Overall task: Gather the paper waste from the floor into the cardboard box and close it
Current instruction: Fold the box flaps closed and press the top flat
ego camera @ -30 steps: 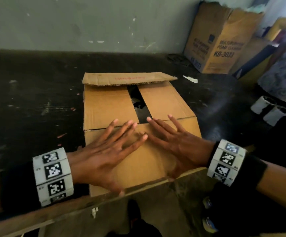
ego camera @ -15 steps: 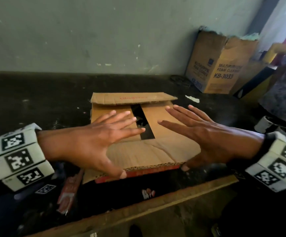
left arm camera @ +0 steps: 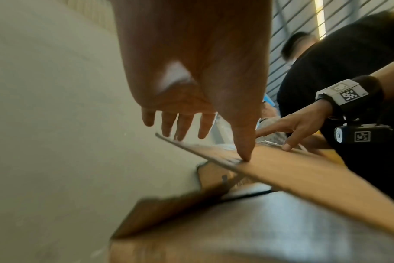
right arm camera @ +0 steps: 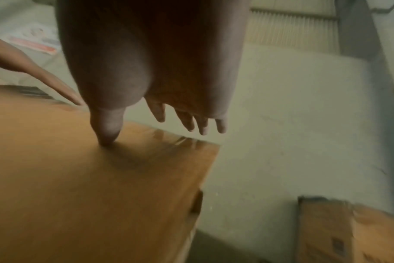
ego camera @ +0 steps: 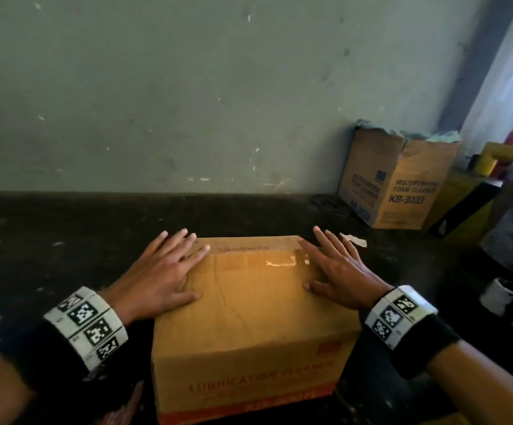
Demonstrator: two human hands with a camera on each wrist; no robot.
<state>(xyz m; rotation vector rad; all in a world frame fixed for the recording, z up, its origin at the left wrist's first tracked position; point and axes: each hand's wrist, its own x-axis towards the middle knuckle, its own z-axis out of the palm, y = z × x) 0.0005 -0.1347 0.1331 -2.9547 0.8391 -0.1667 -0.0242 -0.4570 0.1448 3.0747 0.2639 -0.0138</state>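
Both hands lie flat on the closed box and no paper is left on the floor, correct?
Not quite. Left hand and right hand do lie flat on the closed cardboard box, but the head view shows a paper scrap on the floor beyond it.

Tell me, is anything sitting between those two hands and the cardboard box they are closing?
Nothing visible does. The left hand and the right hand lie flat, fingers spread, on the top flap of the cardboard box; the wrist views show both thumbs touching the cardboard.
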